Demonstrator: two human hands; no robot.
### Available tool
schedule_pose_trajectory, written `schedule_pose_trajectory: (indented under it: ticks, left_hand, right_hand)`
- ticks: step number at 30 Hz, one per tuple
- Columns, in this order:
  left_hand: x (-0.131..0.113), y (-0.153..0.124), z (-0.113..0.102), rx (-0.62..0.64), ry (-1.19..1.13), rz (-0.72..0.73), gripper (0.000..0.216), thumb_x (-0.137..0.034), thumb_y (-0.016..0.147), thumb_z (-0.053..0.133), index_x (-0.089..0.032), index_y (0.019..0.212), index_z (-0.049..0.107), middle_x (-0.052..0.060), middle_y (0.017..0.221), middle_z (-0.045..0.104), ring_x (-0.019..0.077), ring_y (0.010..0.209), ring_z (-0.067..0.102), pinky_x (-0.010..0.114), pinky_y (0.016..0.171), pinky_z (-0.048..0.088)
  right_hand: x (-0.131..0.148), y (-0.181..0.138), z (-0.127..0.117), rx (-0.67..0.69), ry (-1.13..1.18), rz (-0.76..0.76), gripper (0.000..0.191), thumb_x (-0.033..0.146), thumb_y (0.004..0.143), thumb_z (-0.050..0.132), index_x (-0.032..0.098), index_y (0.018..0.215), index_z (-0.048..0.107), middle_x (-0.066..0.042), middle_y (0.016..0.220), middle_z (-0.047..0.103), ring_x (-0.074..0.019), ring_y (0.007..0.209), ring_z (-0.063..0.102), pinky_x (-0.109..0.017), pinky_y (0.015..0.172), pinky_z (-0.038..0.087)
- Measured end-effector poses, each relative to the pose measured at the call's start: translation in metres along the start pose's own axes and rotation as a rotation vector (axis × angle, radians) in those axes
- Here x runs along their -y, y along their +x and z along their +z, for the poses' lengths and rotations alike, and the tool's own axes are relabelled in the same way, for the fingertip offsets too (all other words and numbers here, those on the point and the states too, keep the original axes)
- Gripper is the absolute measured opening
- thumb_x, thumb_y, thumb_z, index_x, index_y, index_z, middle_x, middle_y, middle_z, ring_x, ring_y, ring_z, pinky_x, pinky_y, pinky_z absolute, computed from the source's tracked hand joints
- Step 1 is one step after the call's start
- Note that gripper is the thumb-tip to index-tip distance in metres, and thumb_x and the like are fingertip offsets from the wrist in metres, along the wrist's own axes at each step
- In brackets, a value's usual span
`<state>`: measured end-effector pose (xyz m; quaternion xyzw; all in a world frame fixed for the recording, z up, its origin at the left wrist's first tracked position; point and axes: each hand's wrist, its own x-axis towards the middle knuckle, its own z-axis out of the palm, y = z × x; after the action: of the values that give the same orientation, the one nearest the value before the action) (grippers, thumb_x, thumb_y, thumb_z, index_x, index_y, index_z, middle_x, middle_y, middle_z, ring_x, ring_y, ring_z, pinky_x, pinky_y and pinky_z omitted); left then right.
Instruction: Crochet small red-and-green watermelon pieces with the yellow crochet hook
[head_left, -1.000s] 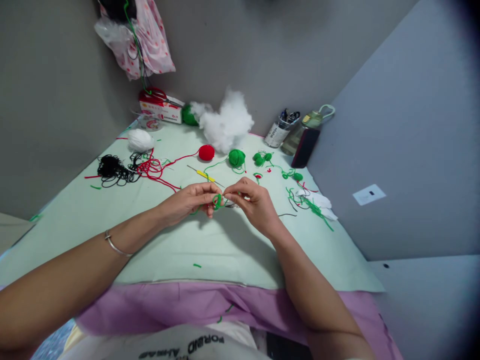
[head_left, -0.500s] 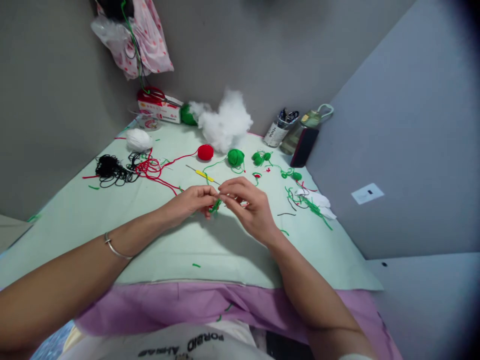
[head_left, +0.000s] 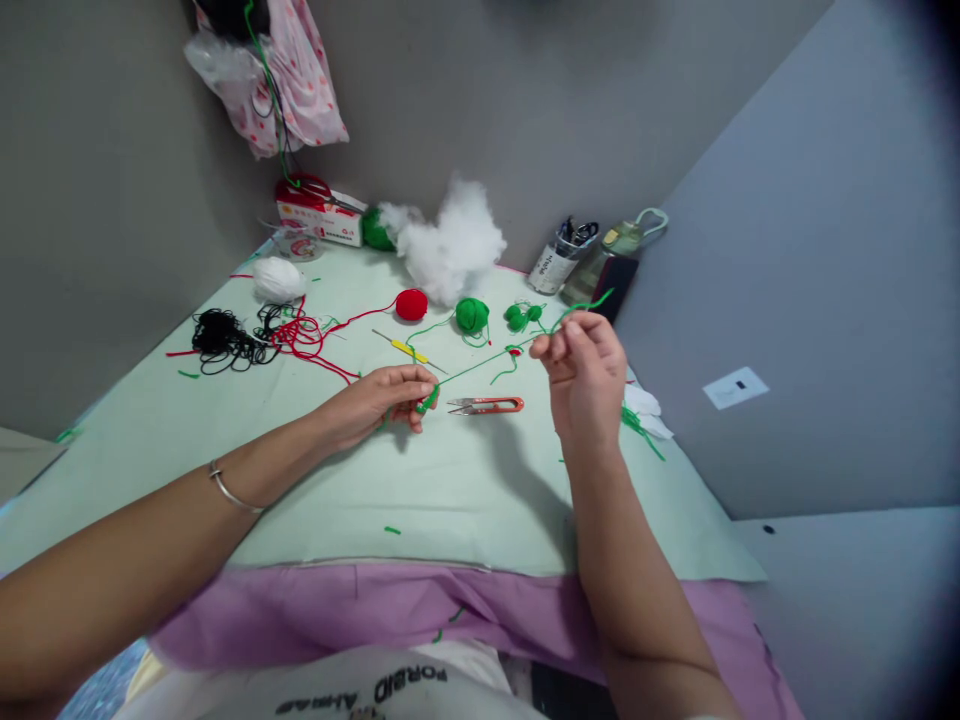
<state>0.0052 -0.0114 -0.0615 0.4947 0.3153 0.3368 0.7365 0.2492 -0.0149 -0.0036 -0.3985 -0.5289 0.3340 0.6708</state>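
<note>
My left hand [head_left: 386, 398] is closed, pinching a small green crochet piece [head_left: 427, 402] between thumb and fingers. From that piece a strand of green yarn [head_left: 480, 366] runs taut up to my right hand [head_left: 589, 380]. Its fingers are pinched on the yarn, and a loose tail stands up beyond them. Whether a needle is also in those fingers I cannot tell. Orange thread snips [head_left: 501, 405] lie on the table between my hands. Beyond my left hand rests a yellow-handled crochet hook [head_left: 407, 349].
Red [head_left: 411, 305] and green [head_left: 471, 316] yarn balls, white stuffing [head_left: 450, 245] and a pen cup [head_left: 553, 265] stand at the back. Tangled black yarn [head_left: 225, 340] and a white ball [head_left: 277, 280] lie left. A bottle [head_left: 589, 280] is at back right.
My right hand has moved up and right, away from my left, drawing the green yarn taut. The thread snips have come into view. My left hand has barely moved.
</note>
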Motion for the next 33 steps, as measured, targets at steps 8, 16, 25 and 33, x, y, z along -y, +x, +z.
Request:
schedule_pose_trajectory:
  ticks: [8,16,25,33]
  left_hand:
    - [-0.005,-0.002,0.001,0.077,-0.122,0.004,0.018,-0.030,0.090,0.067,-0.013,0.092,0.066,0.000,0.080,0.055,0.0077,0.062,0.048,0.021,0.059,0.052]
    - [-0.006,-0.003,0.002,0.092,-0.096,-0.016,0.018,-0.030,0.091,0.067,-0.012,0.087,0.066,0.001,0.079,0.055,0.0081,0.061,0.047,0.022,0.059,0.053]
    - [-0.005,-0.003,0.002,0.082,-0.077,-0.037,0.019,-0.031,0.089,0.067,-0.013,0.085,0.065,0.001,0.078,0.053,0.0083,0.060,0.044,0.023,0.058,0.054]
    - [-0.004,-0.002,0.001,0.106,-0.061,-0.060,0.020,-0.032,0.088,0.069,-0.012,0.086,0.066,0.000,0.077,0.054,0.0081,0.059,0.046,0.024,0.059,0.054]
  right_hand:
    - [-0.003,-0.023,0.015,0.523,-0.572,-0.279,0.011,0.024,0.095,0.063,0.025,0.092,0.073,-0.004,0.090,0.060,-0.0162,0.083,0.058,-0.031,0.068,0.048]
    - [-0.009,-0.024,0.016,0.561,-0.763,-0.415,0.020,0.018,0.098,0.056,0.025,0.092,0.073,-0.004,0.085,0.055,-0.0168,0.081,0.053,-0.032,0.070,0.043]
    - [-0.010,-0.025,0.017,0.574,-0.910,-0.496,0.024,0.017,0.099,0.052,0.025,0.090,0.072,-0.004,0.083,0.053,-0.0177,0.079,0.049,-0.032,0.066,0.040]
    - [-0.015,-0.027,0.018,0.637,-0.826,-0.457,0.024,0.016,0.100,0.051,0.024,0.091,0.072,-0.004,0.083,0.053,-0.0169,0.077,0.048,-0.033,0.070,0.041]
